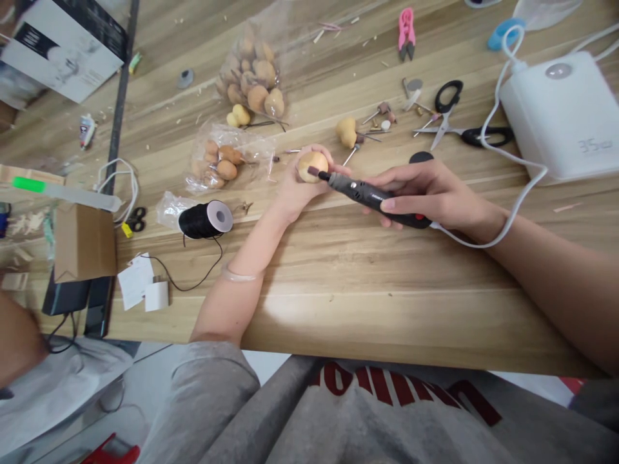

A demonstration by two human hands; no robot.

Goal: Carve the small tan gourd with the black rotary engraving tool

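Left hand (293,188) is wrapped around the round gourd (307,162), just above the table (338,322) near its middle, pale face up. Right hand (438,190) has the rotary tool (372,197) in a pen-like grip, thumb on top of the body. Sanding tip (315,171) lies across the gourd's face from where I stand; can't tell if it's pressing, or spinning.

To do this well, I'd go light: let the grit cut, short strokes, no dwelling or you'll likely get a flat spot. Turn the gourd with the left, not the tool. Keep left fingertips behind the curve; they're close to the tip. Bracing that wrist on the table should kill wobble.

Watch the white cable (476,246): it loops by the right wrist and could tug. Scissors (447,119) lie open beyond the right hand, mind those.
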